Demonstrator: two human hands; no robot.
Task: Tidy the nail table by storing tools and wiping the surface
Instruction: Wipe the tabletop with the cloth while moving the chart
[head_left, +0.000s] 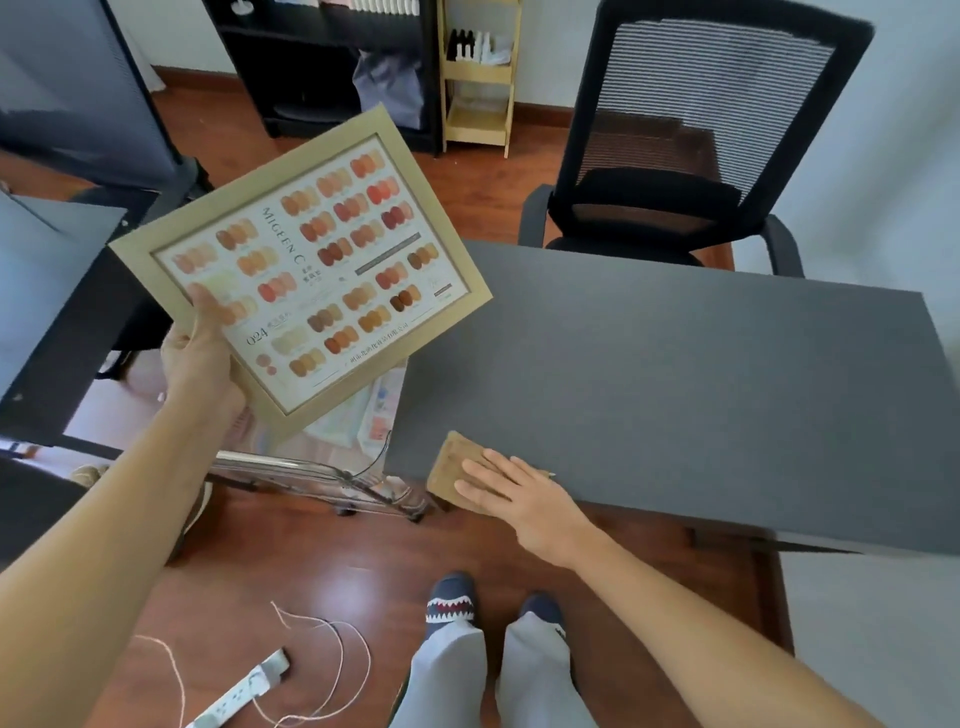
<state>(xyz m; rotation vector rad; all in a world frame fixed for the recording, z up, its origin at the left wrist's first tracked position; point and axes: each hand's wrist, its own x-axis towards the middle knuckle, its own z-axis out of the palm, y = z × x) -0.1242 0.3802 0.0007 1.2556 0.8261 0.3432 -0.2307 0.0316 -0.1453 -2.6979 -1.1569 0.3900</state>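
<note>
pressing brown cloth (457, 465) flat on grey table (675, 389), right hand (511, 491) fingers spread.
left hand (200, 353) clamped on framed colour chart (311, 265), printed "migen c", "024".

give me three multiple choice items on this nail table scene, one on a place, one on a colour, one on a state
1. Where does the tan folded cloth lie?
A. on the near left corner of the dark grey table
B. on the black mesh chair
C. on the floor

2. What colour is the frame of the square nail colour chart?
A. black
B. pale gold
C. red

3. What is the left hand doing?
A. resting empty
B. pressing the cloth
C. holding the chart up, off the table

Answers:
1 A, the cloth sits at the table's corner under the right hand.
2 B, the border is pale gold.
3 C, the thumb lies over the chart's lower corner.
</note>
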